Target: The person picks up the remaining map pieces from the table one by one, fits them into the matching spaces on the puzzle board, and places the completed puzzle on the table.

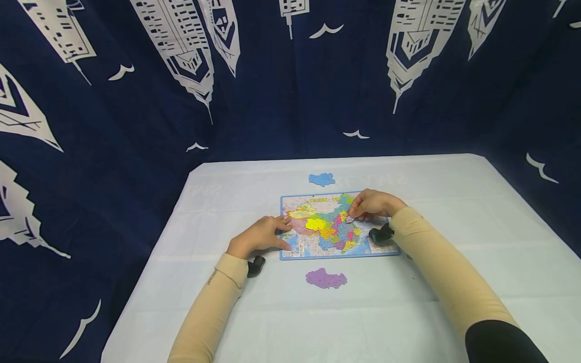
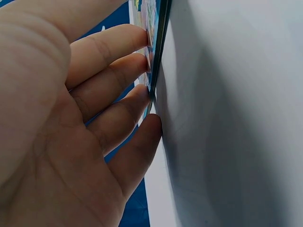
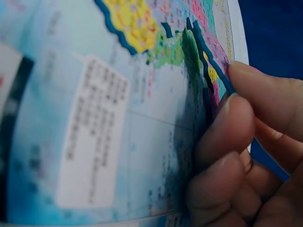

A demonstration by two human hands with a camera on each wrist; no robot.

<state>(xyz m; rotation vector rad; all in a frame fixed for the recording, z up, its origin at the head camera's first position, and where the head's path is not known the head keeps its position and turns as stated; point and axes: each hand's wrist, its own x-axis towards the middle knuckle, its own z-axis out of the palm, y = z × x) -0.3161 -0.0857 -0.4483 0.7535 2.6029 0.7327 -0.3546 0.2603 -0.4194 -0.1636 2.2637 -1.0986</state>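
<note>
1. Two hands are at one map board (image 1: 363,248), which lies flat around the middle of the white surface (image 1: 386,322), apart from the far edge and the left edge.
2. Thumb and forefinger of the right hand (image 1: 374,204) are clamped on a small pinkish-purple piece (image 3: 218,49), held tilted over the right-hand half of the map (whether its lower rim touches the board, I cannot tell).
3. Spread and holding nothing, the fingers of the left hand (image 1: 263,234) rest at the board's left end, a sensible brace against sliding.
4. Between the board and the surface's far edge lies a loose blue piece (image 1: 322,179); a loose purple piece (image 1: 326,278) lies on the opposite side of the board, toward the near edge.
5. To seat the small piece well, I would turn it to match its outline first, then level it before pressing.
6. A light pinch by the rim should serve best; pushing down while it is tilted could jam it or nudge its neighbours.
</note>
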